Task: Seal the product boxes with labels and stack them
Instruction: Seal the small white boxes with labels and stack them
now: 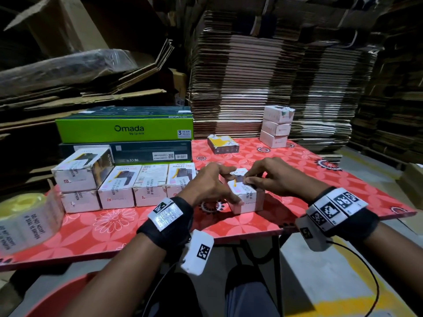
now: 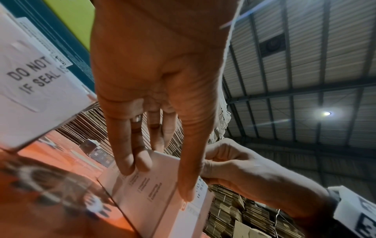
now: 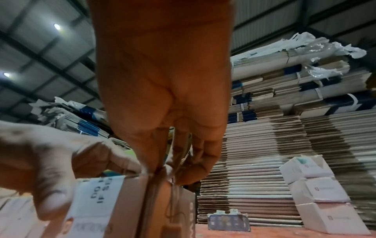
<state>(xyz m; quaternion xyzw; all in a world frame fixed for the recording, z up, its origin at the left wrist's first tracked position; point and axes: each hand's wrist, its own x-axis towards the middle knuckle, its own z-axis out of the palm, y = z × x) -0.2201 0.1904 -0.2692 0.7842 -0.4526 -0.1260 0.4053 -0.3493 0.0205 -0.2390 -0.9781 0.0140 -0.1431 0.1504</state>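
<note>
A white product box point(image 1: 248, 200) stands on the red floral table point(image 1: 109, 227) in front of me. My left hand point(image 1: 223, 183) grips it, thumb on the front face and fingers point(image 2: 130, 154) on its left side. A "DO NOT ACCEPT IF SEAL IS BROKEN" label point(image 3: 99, 190) runs down the front face from the top edge. My right hand point(image 1: 249, 179) pinches that label at the box's top edge, its fingers curled. A roll of the same labels point(image 1: 29, 216) lies at the table's left end.
Several labelled boxes point(image 1: 119, 186) stand in a row at the left, one stacked on top. Behind them lie an Omada carton point(image 1: 124, 129) and a dark carton. Three white boxes point(image 1: 275, 126) are stacked at the back right, near a yellow-white box point(image 1: 223, 144). Flattened cardboard point(image 1: 274, 76) is piled behind.
</note>
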